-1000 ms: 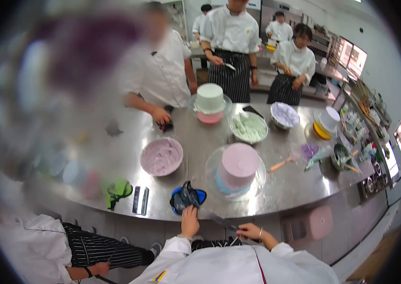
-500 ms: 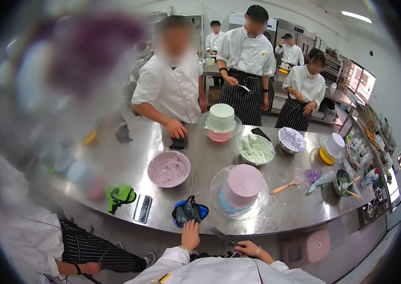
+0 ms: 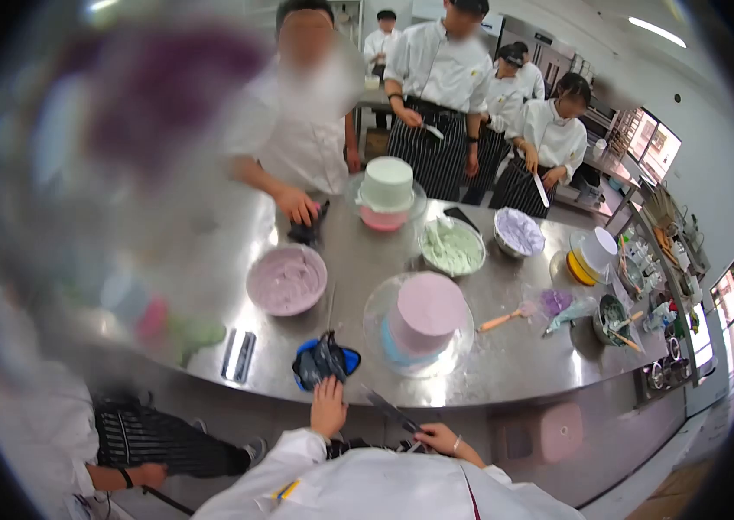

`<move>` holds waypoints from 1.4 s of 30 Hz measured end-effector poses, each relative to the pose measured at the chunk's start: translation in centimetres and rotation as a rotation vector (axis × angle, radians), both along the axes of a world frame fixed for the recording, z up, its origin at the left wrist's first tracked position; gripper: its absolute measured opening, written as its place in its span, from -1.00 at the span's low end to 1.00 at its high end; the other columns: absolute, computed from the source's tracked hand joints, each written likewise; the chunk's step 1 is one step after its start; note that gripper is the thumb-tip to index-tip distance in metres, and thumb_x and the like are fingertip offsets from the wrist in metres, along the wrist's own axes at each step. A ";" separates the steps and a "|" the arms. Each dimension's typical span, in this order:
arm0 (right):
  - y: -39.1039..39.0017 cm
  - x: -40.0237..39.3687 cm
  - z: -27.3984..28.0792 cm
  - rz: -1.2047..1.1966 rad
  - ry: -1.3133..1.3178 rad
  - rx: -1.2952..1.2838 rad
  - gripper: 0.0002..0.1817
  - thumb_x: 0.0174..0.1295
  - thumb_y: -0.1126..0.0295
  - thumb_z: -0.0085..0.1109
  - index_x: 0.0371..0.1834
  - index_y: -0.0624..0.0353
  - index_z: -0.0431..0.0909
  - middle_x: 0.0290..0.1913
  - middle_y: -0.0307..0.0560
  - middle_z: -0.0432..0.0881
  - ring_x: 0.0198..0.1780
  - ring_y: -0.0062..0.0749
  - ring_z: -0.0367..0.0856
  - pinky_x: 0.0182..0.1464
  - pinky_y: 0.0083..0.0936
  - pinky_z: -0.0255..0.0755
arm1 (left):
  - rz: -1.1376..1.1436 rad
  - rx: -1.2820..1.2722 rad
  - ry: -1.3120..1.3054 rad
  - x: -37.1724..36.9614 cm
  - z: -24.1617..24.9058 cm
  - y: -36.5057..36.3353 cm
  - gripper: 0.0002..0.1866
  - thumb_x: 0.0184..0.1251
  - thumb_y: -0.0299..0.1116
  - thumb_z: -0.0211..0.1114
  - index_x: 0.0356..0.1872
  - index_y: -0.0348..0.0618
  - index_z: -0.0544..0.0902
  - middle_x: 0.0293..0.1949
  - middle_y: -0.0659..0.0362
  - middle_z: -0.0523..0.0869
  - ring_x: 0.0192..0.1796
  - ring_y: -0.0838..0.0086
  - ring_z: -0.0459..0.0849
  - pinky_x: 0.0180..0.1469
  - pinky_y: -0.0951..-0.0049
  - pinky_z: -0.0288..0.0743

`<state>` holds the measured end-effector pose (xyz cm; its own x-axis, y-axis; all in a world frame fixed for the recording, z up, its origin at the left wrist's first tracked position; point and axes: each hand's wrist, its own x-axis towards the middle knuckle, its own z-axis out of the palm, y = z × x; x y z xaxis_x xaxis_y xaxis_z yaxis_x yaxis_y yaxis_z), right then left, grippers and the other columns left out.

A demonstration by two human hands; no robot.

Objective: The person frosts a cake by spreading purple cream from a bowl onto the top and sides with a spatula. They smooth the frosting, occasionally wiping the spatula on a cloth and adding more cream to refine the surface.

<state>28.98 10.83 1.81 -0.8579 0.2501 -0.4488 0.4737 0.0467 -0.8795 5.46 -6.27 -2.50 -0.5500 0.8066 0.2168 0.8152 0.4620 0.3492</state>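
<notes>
My left hand (image 3: 329, 407) lies with its fingers stretched out against the near side of a crumpled dark cloth (image 3: 327, 357). That cloth rests on a blue and black piece (image 3: 353, 360) whose kind I cannot make out, by the table's front edge. In my right hand (image 3: 438, 438) is an icing spatula (image 3: 391, 408), its blade pointing forward and left towards the table edge. Just beyond the blade, a smooth pink-frosted cake (image 3: 430, 310) with a blue lower part stands on a clear turntable (image 3: 374, 342).
Bowls of pink cream (image 3: 286, 280), green cream (image 3: 452, 247) and lilac cream (image 3: 519, 232) stand on the steel table (image 3: 523, 368). A pale green cake (image 3: 387, 185) is farther back. A phone (image 3: 238, 355) lies left, an orange-handled brush (image 3: 503, 318) right. Several co-workers stand around.
My view has shifted, so the table appears higher and more to the left. My hands keep nearly the same pose. A co-worker at the back right now shows a spatula in hand.
</notes>
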 end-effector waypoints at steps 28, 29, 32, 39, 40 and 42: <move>-3.0 -2.9 -0.6 -0.181 -0.134 0.034 -0.83 0.17 0.39 0.00 -0.37 0.27 0.52 -0.57 -0.26 0.51 -0.63 -0.72 0.36 -0.59 -0.74 0.29 | 0.182 0.064 0.072 -7.5 2.7 3.9 -0.72 -0.10 -0.32 0.25 -0.30 -0.08 0.46 -0.40 0.14 0.46 -0.25 0.26 0.40 -0.26 0.31 0.25; -3.4 -3.1 -0.4 -0.170 -0.147 0.072 -0.83 0.19 0.39 -0.01 -0.36 0.26 0.51 -0.58 -0.27 0.50 -0.63 -0.72 0.35 -0.59 -0.75 0.28 | 0.172 0.083 0.066 -7.6 1.9 4.3 -0.72 -0.10 -0.32 0.25 -0.30 -0.08 0.46 -0.40 0.14 0.46 -0.25 0.26 0.40 -0.26 0.31 0.25; -4.7 -3.2 -0.4 -0.194 -0.209 0.031 -0.83 0.19 0.38 -0.01 -0.37 0.26 0.51 -0.58 -0.28 0.49 -0.63 -0.72 0.34 -0.59 -0.74 0.27 | 0.121 0.232 0.144 -7.9 0.2 4.5 -0.84 -0.12 -0.44 0.13 -0.41 -0.07 0.44 -0.48 0.18 0.46 -0.29 0.33 0.42 -0.29 0.35 0.25; -4.9 -5.9 1.0 -0.079 -0.271 0.101 -0.81 0.19 0.37 -0.01 -0.32 0.29 0.52 -0.53 -0.28 0.52 -0.60 -0.72 0.37 -0.57 -0.74 0.30 | -0.076 0.151 0.072 -9.1 0.6 3.1 -0.81 -0.11 -0.51 0.08 -0.37 -0.15 0.43 -0.43 0.14 0.44 -0.26 0.29 0.40 -0.26 0.35 0.24; -4.9 -5.9 1.3 -0.063 -0.272 0.164 -0.81 0.18 0.37 0.00 -0.32 0.28 0.52 -0.52 -0.29 0.52 -0.59 -0.72 0.37 -0.56 -0.74 0.30 | -0.101 0.146 0.072 -9.3 0.6 2.9 -0.81 -0.11 -0.51 0.08 -0.37 -0.15 0.43 -0.43 0.14 0.44 -0.26 0.29 0.40 -0.26 0.35 0.24; -5.3 -5.6 2.1 -0.137 -0.266 0.108 -0.81 0.18 0.36 0.00 -0.32 0.27 0.52 -0.53 -0.30 0.52 -0.59 -0.72 0.37 -0.56 -0.73 0.30 | -0.135 0.211 -0.040 -10.3 0.7 2.8 -0.80 -0.11 -0.53 0.09 -0.35 -0.19 0.43 -0.39 0.09 0.44 -0.23 0.23 0.39 -0.24 0.32 0.23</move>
